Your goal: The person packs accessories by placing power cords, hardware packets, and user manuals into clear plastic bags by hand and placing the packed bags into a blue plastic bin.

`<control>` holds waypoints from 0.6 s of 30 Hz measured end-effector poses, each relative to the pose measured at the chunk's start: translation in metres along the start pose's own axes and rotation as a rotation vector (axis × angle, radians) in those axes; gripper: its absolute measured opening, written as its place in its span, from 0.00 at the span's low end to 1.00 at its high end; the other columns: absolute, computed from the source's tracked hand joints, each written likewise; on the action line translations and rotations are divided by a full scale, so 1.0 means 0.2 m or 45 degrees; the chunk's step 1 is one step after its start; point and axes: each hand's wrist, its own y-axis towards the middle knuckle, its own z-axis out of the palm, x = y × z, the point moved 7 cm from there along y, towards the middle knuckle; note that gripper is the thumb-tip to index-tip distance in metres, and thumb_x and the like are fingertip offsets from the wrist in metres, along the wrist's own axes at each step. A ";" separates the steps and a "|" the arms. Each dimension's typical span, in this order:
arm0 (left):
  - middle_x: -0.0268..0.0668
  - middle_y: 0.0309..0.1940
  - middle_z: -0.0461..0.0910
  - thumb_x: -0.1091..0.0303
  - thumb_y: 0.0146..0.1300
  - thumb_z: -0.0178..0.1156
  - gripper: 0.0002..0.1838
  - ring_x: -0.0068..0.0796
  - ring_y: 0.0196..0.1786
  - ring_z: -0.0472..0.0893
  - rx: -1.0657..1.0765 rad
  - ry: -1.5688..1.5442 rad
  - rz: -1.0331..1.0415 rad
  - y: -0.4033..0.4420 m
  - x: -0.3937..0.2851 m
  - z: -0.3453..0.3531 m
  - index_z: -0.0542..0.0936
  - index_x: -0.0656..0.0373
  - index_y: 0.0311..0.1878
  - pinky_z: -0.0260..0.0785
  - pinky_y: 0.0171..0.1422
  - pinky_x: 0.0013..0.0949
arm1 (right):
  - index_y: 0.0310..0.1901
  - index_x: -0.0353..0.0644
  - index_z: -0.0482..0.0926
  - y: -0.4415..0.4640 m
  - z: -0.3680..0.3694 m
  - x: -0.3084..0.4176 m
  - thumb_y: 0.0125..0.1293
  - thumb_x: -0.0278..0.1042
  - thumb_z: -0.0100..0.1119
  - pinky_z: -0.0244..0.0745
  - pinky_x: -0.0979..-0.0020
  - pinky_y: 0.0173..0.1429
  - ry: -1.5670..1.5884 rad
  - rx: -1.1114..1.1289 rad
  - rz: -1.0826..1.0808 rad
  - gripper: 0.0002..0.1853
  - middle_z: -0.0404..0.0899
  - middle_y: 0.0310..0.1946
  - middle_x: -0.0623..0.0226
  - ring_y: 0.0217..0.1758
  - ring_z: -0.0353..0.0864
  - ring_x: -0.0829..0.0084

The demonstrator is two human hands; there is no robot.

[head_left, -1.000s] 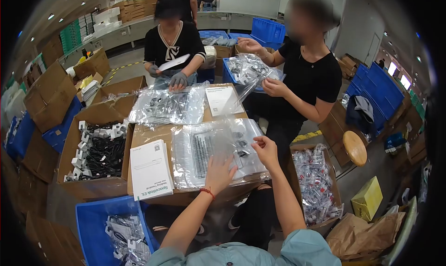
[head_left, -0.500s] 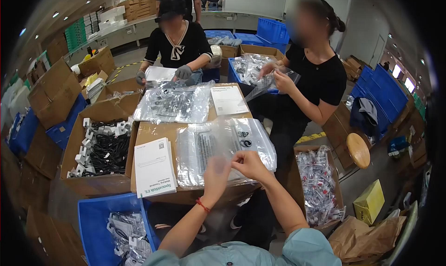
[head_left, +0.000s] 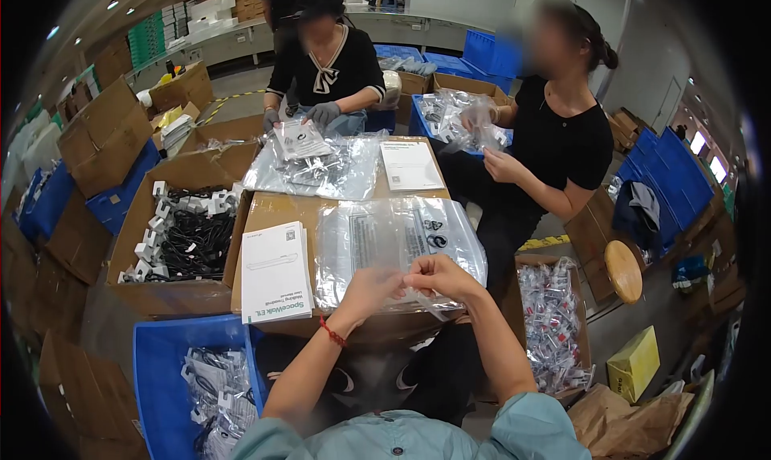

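A stack of clear printed plastic bags (head_left: 353,239) lies on the cardboard box top (head_left: 281,207) in front of me. Over its near edge my left hand (head_left: 373,293) and my right hand (head_left: 443,280) meet with fingers pinched, a clear plastic bag held between them. Left of the bags is a pile of white manuals (head_left: 277,271). Another manual (head_left: 411,167) lies beyond the stack, beside a second pile of clear bags (head_left: 353,171).
An open carton of black cables (head_left: 193,247) stands left, above a blue bin of bagged parts (head_left: 217,396). At right are a carton of small bagged parts (head_left: 550,323), a round stool (head_left: 623,271) and a yellow box (head_left: 632,363). Two co-workers handle bags across from me.
My left hand has lifted off the bag stack and both hands have come together at its near edge, now gripping a bag. The gloved co-worker now holds a clear packet instead of white paper.
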 end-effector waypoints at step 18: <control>0.39 0.19 0.78 0.71 0.53 0.56 0.07 0.21 0.22 0.76 -0.682 0.939 0.817 -0.09 -0.15 -0.08 0.78 0.66 0.31 0.67 0.27 0.24 | 0.21 0.34 0.68 -0.19 0.01 0.17 0.55 0.31 0.57 0.59 0.76 0.19 -0.923 -0.849 -0.570 0.12 0.69 0.12 0.64 0.15 0.67 0.81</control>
